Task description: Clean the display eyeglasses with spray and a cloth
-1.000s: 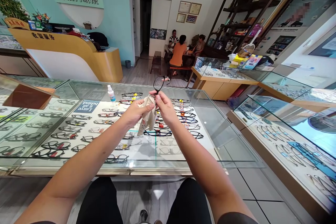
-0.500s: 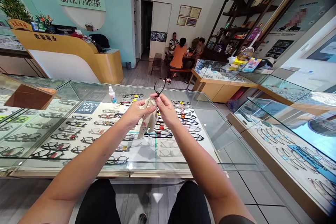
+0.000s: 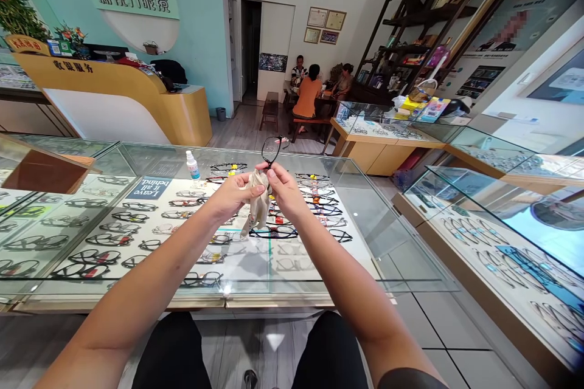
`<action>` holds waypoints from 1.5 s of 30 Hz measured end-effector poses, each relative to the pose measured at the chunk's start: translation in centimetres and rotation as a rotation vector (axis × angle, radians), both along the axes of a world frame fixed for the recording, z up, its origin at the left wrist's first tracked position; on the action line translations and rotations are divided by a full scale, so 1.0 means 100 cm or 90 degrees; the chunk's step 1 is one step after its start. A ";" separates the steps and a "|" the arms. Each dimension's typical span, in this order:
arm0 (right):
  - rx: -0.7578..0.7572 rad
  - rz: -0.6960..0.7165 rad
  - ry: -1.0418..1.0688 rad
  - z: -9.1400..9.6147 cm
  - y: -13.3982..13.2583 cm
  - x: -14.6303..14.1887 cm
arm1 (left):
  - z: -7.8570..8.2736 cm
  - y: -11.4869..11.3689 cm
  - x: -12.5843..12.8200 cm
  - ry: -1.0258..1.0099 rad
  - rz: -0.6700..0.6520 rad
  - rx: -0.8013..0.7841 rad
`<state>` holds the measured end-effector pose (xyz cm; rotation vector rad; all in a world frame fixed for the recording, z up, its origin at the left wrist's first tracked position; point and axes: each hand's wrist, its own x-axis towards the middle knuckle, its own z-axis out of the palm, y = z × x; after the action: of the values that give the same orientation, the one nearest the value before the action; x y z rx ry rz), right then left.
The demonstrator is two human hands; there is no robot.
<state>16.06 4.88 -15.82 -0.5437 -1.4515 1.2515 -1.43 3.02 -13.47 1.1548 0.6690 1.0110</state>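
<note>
Above the glass counter I hold a pair of dark-framed eyeglasses (image 3: 271, 151) on end, one lens showing above my fingers. My right hand (image 3: 283, 188) pinches the frame at its lower part. A beige cleaning cloth (image 3: 258, 209) is bunched in my left hand (image 3: 235, 194), pressed up against the glasses and hanging down below the fingers. The lower lens is hidden behind cloth and fingers. A white spray bottle (image 3: 192, 165) with a blue-and-pink label stands on the counter glass, left of my hands.
Beneath my hands, a glass display case (image 3: 246, 267) holds rows of eyeglasses. Another display case (image 3: 483, 243) runs along the right. A brown panel (image 3: 48, 167) rises at the left. Several people sit around a table at the back, one in an orange shirt (image 3: 308, 97).
The view has shifted slightly. The glasses have turned a little in my fingers, and the cloth's hanging end has changed its folds. Both hands keep their hold.
</note>
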 end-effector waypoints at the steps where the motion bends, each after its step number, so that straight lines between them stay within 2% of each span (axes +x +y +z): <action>1: -0.001 -0.007 -0.002 0.001 0.000 0.000 | 0.000 0.000 0.000 -0.002 -0.007 0.002; 5: 0.003 -0.019 -0.004 0.005 -0.002 0.002 | -0.004 0.002 -0.001 -0.006 -0.016 0.009; 12: 0.005 -0.022 -0.006 0.012 -0.006 0.003 | -0.008 0.001 0.001 0.085 0.069 0.049; 21: -0.002 0.000 -0.016 0.003 -0.002 0.002 | -0.003 -0.002 -0.001 0.051 0.028 0.037; 28: -0.003 0.013 0.005 0.003 -0.004 -0.003 | -0.006 -0.001 0.004 0.041 0.075 0.045; 35: -0.002 -0.014 -0.010 0.006 -0.009 -0.007 | -0.007 -0.002 0.011 0.024 0.132 0.038; 41: 0.068 -0.114 -0.066 0.004 -0.009 -0.010 | -0.011 0.000 0.015 0.002 0.168 0.027; 45: 0.137 -0.131 -0.078 0.004 -0.009 -0.012 | -0.014 0.000 0.015 -0.023 0.198 0.020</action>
<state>14.84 3.96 -15.38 -0.6138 -1.5674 0.9010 0.06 3.07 -14.87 1.0763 0.8231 1.3047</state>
